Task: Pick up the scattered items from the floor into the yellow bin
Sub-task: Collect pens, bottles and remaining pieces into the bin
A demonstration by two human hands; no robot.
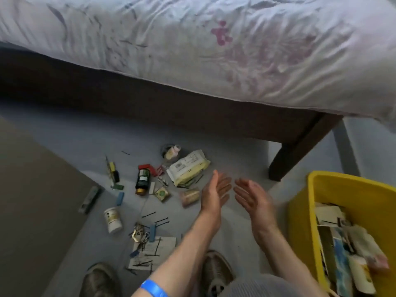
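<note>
both hands are hovering over the grey carpet floor (235,155), palms facing each other and holding nothing. the left hand (214,192) is showing straight, spread fingers; the right hand (249,197) is showing relaxed, slightly bent fingers, and the two are sitting just apart. the yellow plastic bin (317,211) is standing at the right, near the right hand, already carrying papers and packets inside. the scattered items are lying on the floor to the left of the hands: a white-and-yellow soft wipes pack (188,167), a dark glass bottle with a gold cap (143,180), a white cylindrical jar (113,219) on its side, a small tan box (189,197) just beside the left hand, and black hairpins (150,252) lying over a sheet of paper. a blue wristband (154,288) is circling the left forearm.
</note>
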